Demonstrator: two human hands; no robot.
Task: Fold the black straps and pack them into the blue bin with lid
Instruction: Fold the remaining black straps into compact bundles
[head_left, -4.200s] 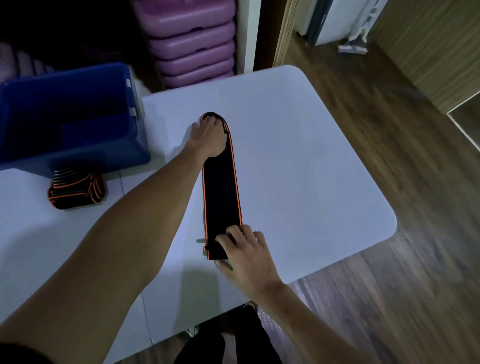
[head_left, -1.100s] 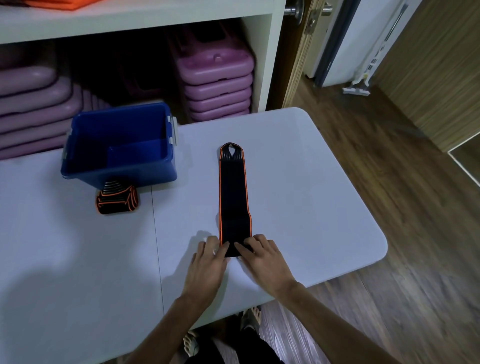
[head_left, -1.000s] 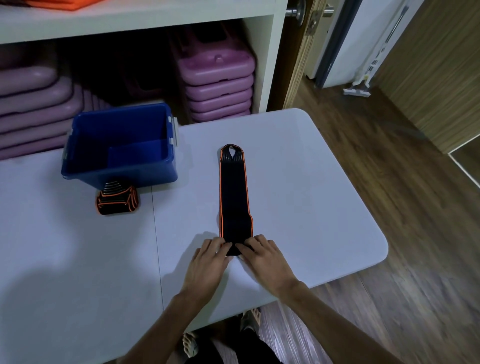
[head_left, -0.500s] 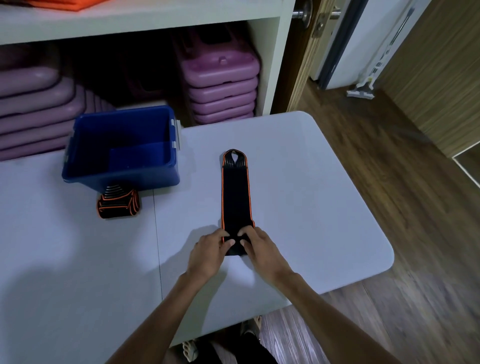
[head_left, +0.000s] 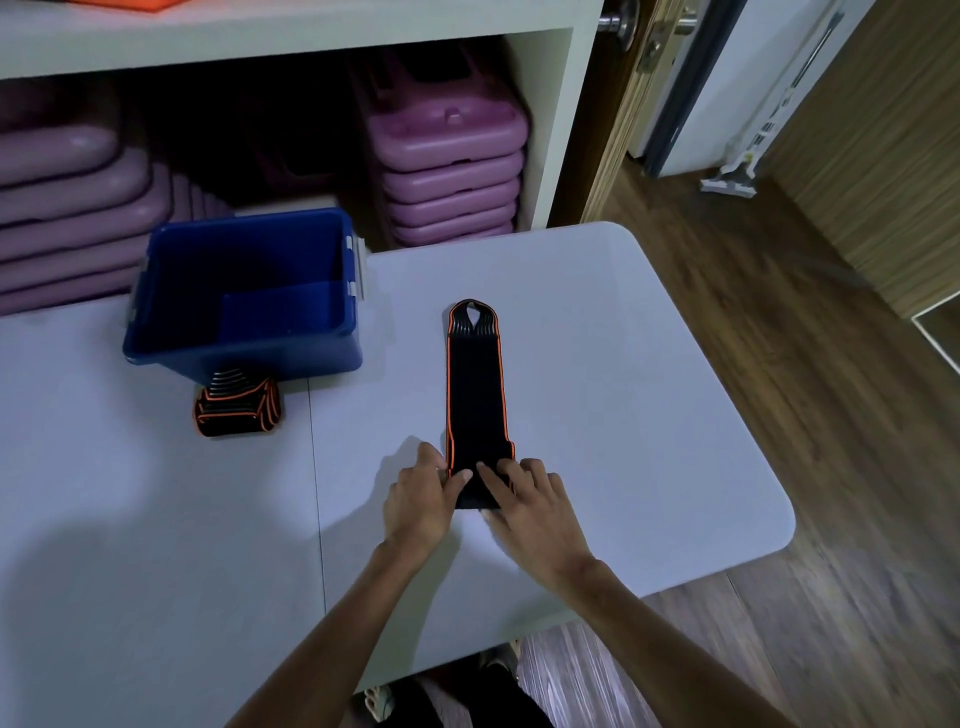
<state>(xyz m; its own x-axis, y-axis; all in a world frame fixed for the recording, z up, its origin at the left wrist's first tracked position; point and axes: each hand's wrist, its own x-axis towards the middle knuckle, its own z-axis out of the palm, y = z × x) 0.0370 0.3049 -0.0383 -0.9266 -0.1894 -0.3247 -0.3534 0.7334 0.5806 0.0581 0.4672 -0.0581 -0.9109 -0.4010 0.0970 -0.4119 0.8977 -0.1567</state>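
Pinching the near end of a long black strap with orange edging, the left hand and the right hand are working side by side just below the centre of the frame. Each grip is closing on the strap's turned-over end: the left thumb and fingers are clamping its left edge, while the right fingers are lying spread across the top of the fold and pressing it down, with the right thumb tucked at the near edge. The folded part is sitting as a slightly wider, thicker band under the fingertips.

From there the strap is stretching flat and straight away toward the upper middle of the frame, ending in a ribbed loop with a small opening. It is lying on a white tabletop with rounded corners.

To the left of the frame, a second strap, already folded into a compact bundle, is resting on the tabletop and touching the near wall of a blue bin. The bin is standing open in the upper left, with grey latches on its rim; no lid is on it.

Behind the tabletop, stacked purple plastic cases are filling a white shelf unit. Wooden flooring is showing along the right side of the frame.
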